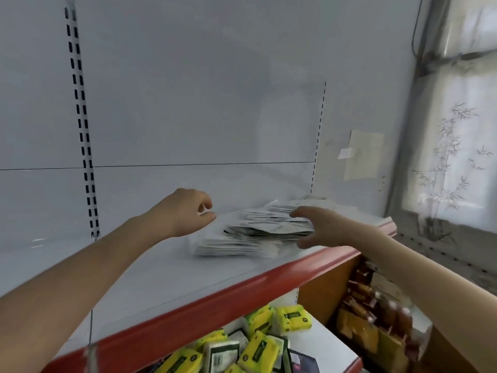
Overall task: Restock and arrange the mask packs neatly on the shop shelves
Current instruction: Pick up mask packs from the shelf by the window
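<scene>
Lying in a loose heap on the shelf [161,278] right of the frame's centre, the mask packs [250,238] are flanked by both hands, seemingly so the pile can be squared up. The right hand [320,227] is spread wide at the heap's right edge, nothing gripped; the left hand [185,211], loosely curled and empty, is held just beside its upper left.
</scene>
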`<state>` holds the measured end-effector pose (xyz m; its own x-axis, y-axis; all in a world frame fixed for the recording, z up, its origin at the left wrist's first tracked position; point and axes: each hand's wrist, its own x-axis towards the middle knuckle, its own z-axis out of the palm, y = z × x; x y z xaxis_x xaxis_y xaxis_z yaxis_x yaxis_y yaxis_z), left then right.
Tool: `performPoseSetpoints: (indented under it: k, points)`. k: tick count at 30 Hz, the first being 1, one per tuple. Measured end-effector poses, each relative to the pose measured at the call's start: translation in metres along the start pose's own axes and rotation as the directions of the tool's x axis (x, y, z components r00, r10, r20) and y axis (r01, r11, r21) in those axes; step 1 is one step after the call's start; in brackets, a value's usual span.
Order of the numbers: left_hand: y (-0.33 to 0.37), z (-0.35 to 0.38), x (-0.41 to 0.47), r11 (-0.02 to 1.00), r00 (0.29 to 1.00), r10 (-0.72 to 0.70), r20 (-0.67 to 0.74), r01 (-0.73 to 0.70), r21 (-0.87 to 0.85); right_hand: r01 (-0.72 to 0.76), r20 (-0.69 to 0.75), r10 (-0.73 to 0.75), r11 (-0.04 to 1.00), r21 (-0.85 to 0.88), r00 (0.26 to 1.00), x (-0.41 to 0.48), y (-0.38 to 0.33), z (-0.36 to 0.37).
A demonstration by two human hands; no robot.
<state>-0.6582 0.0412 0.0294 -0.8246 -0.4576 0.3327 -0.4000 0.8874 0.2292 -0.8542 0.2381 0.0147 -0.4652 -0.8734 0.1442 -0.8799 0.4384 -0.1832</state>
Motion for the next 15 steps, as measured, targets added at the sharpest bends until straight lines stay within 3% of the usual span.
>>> performPoseSetpoints:
  k: [8,15]
  points:
    - [0.019,0.031,-0.009,0.997,0.985,-0.074,0.154,0.072,0.014,0.251,0.095,-0.249,0.968,-0.014,0.964,0.038,0.03,0.012]
    - [0.025,0.042,-0.018,0.986,0.98,-0.148,0.135,0.157,-0.055,0.341,-0.097,-0.331,0.931,0.131,0.939,0.051,0.041,0.019]
